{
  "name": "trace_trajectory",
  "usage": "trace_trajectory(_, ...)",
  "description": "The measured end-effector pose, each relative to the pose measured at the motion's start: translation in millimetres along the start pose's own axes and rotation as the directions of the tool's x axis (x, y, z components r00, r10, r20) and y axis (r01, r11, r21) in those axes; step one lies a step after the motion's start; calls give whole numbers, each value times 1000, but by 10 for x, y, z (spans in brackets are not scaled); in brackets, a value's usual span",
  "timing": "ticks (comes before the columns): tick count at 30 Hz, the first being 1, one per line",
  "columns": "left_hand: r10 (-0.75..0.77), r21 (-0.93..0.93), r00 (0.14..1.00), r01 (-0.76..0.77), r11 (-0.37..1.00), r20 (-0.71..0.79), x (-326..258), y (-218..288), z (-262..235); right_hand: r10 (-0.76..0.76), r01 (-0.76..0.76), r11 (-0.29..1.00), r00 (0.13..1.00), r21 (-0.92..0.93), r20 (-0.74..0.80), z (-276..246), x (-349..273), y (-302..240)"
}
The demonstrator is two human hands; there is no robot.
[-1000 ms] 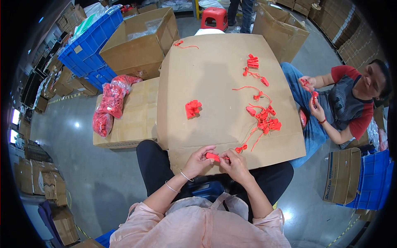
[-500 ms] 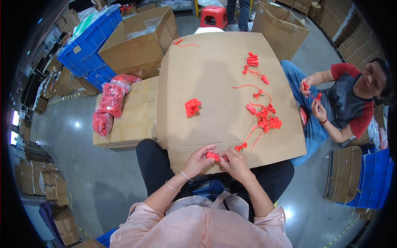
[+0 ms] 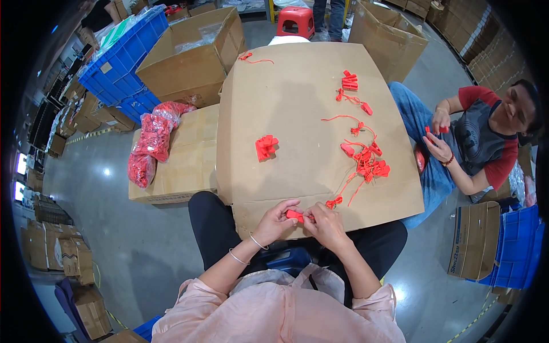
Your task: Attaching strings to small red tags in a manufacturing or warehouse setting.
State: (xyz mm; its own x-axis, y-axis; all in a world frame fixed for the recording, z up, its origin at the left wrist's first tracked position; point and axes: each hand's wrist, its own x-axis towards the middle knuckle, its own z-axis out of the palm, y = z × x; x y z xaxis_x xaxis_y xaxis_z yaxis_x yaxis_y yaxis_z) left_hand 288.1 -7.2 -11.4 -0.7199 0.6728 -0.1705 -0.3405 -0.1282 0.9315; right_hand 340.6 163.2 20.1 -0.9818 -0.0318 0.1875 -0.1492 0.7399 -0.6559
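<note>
Over the near edge of a cardboard surface, my left hand pinches a small red plastic piece between thumb and fingers. My right hand is closed at the other end of the same piece, its fingertips partly hiding it. Just beyond my right hand lies a red corded piece. Farther right sits a tangled heap of red pieces with cords. A cluster of similar red pieces stands left of centre, and a neat stack is at the far right.
A co-worker sits at the right, handling red pieces. On a closed carton at the left lie plastic bags of red pieces. Open cartons, blue crates and a red stool stand beyond.
My hands stay almost in place around the red piece. The co-worker's hands have shifted and come closer together. A person has come into view at the far upper left.
</note>
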Motion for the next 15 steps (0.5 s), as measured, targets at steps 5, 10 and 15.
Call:
trace_trajectory(5,-9,-18,1000,9,1000,-5,-3,-16,3,4,-4,1000,1000,17,-16,43,-26,-8)
trace_trajectory(10,-30,-8,1000,30,1000,-2,-3,-18,8,38,-36,998,999,59,-36,57,-48,-10)
trace_trajectory(15,-23,-11,1000,23,1000,0,-3,-27,19,52,-48,991,998,123,-26,64,-52,-9)
